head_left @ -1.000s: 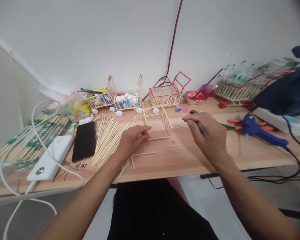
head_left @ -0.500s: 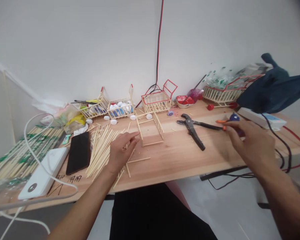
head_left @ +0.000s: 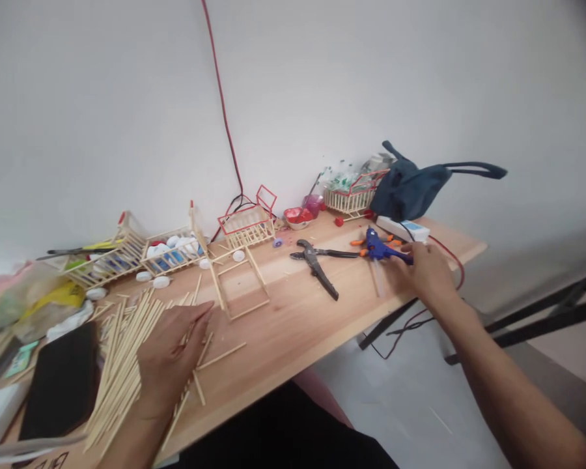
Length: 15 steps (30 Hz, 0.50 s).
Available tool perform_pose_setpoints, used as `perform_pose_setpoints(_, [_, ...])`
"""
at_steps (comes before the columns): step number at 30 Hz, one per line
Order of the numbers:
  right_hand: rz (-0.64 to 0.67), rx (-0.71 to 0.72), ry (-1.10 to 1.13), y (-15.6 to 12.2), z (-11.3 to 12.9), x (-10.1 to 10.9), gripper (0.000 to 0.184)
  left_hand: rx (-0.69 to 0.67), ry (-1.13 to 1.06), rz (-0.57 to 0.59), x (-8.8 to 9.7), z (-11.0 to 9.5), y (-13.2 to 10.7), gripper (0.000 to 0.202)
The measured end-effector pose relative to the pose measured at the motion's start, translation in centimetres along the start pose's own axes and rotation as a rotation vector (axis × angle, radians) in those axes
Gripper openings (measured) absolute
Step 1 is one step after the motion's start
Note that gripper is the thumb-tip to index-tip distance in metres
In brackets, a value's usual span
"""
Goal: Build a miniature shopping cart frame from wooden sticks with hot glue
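My right hand (head_left: 430,272) is closed around the handle end of a blue glue gun (head_left: 381,249), which rests on the table with a clear glue stick (head_left: 377,279) by it. Beside the gun lie black pliers (head_left: 316,266) and an orange-handled tool (head_left: 359,243). My left hand (head_left: 173,352) hovers above a pile of thin wooden sticks (head_left: 122,365), thumb and fingertips pinched together; whatever they hold, if anything, cannot be made out. Just past those fingertips sits an unfinished stick frame (head_left: 248,312). A few loose sticks (head_left: 222,355) lie near the hand.
Small stick carts (head_left: 247,228) line the wall, some with white wheels. A red paint dish (head_left: 299,219) with a brush stands between them. A dark blue bag (head_left: 410,189) and a power strip (head_left: 403,229) are at right, a black phone (head_left: 61,381) at left.
The view has swung to the right. My right hand has reached the glue gun and taken its handle, turning the gun more into sight. My left hand stays pinched near the sticks.
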State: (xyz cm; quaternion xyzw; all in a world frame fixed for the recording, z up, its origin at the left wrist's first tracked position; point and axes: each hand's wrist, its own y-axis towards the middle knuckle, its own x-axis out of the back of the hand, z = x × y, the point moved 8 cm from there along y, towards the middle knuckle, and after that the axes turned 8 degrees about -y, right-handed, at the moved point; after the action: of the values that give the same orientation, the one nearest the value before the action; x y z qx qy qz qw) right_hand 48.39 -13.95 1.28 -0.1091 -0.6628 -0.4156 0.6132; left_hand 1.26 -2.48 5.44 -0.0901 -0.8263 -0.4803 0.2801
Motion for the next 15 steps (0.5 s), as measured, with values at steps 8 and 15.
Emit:
perform_pose_setpoints(8, [0.096, 0.242, -0.181, 1.1, 2.6, -1.2, 0.043, -0.115, 0.045, 0.013, -0.4, -1.3, 0.2, 0.023])
perform_pose_setpoints(15, [0.07, 0.229, -0.131, 1.1, 3.6, -0.7, 0.046, -0.197, 0.13, 0.106, -2.0, -3.0, 0.4, 0.018])
